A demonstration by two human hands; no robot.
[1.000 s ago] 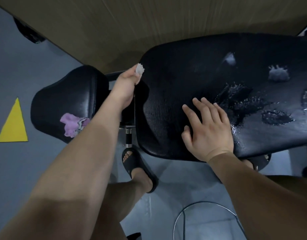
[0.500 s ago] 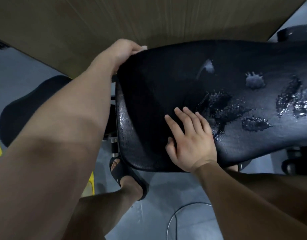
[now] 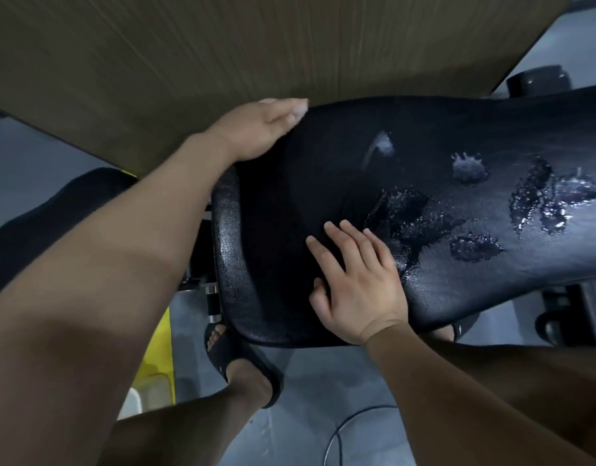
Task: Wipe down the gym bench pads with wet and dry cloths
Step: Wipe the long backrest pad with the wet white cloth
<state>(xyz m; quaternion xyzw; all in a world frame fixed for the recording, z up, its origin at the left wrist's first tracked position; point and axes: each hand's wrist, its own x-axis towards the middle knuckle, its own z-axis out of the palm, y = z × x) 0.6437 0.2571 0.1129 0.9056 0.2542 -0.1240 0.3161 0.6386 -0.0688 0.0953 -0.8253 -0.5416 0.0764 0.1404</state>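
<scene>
**While the Right Hand Braces, the Left Works the Far Edge**

Because the long bench pad (image 3: 316, 183) lies crosswise in front of a wooden panel (image 3: 222, 45), the person has to lean over it, and each hand has its own job. The left hand (image 3: 256, 129) reaches to the pad's far edge, near its rounded end. Its fingers are closed over a small white cloth (image 3: 299, 108) — only a scrap shows past the fingertips, pressed against the vinyl. The right hand (image 3: 357, 284) lies flat on the near side, fingers straight and slightly spread, holding nothing. It looks placed there to take body weight and steady the pad during the reach.

Just beside its fingertips a wet patch (image 3: 407, 223) glistens, and more puddled streaks (image 3: 559, 203) lie further right. A pale foam blob (image 3: 468, 168) sits between them — likely cleaner laid down ahead of wiping. Judging by that, the wet pass has barely covered this end, and the drying is not yet begun. A sandalled foot (image 3: 236, 358) stands under the pad's end.
</scene>
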